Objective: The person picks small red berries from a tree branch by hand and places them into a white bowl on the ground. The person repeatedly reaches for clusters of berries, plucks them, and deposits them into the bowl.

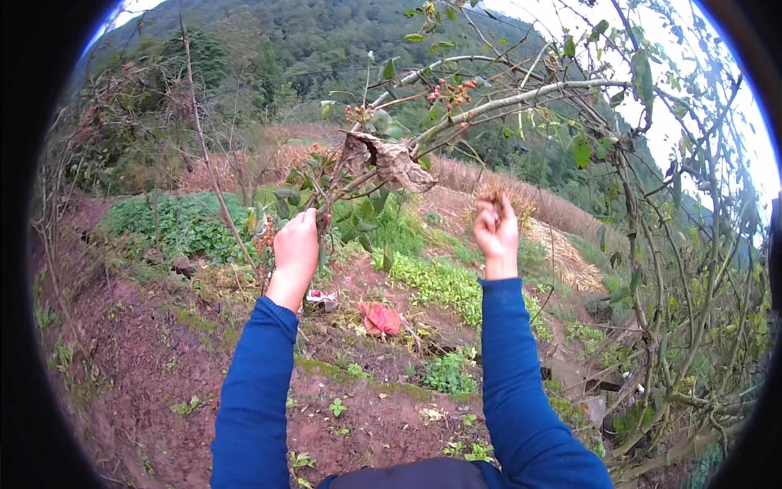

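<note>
My left hand [295,251] is raised and closed round a thin leafy branch [352,184] at the lower end of an arching shrub. Just above it, a large dry brown leaf [395,165] hangs curled over the stems. Clusters of small reddish berries [453,93] grow along the thick pale bough [525,95] that bends over to the right. Apart from the branch, my right hand [498,232] is held up with its fingers curled in. Something small and brownish shows at its fingertips, too blurred to name.
Tangled, thorny-looking stems [652,277] stand close on the right. Below lie bare reddish soil [155,383], a red crumpled piece of litter [380,319] and a whitish scrap [321,301]. Green crop beds [175,226] and dry stalks [562,254] cover the slope beyond.
</note>
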Action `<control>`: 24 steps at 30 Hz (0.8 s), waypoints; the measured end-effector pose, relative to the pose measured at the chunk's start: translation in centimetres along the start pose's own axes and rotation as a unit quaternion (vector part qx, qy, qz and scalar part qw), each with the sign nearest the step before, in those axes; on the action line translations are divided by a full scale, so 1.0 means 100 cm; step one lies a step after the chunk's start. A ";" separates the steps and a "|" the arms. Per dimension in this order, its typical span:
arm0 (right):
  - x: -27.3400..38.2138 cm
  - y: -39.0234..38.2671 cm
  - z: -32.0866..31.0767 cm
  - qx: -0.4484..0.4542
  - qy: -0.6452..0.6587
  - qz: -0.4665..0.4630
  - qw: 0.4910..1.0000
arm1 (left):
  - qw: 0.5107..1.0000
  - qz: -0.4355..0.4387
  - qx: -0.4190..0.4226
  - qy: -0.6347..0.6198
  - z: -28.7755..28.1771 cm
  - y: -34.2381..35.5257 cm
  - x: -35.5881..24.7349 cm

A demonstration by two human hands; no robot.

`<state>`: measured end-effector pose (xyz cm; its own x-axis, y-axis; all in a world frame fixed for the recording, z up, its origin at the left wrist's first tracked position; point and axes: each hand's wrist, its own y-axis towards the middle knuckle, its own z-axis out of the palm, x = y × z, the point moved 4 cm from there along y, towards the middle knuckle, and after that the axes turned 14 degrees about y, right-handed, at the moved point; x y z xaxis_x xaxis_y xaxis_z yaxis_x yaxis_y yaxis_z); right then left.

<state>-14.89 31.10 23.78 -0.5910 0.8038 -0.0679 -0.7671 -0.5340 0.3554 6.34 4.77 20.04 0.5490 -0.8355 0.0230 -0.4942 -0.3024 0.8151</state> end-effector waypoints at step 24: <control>0.039 -0.474 -0.214 -0.350 -0.044 -0.113 0.929 | 0.988 0.010 0.067 0.138 0.088 0.038 0.071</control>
<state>13.83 53.90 -13.26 -0.3956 0.9182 0.0196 -0.8617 -0.3637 -0.3539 2.46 -6.28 18.20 0.6926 -0.6900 0.2103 -0.5814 -0.3614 0.7290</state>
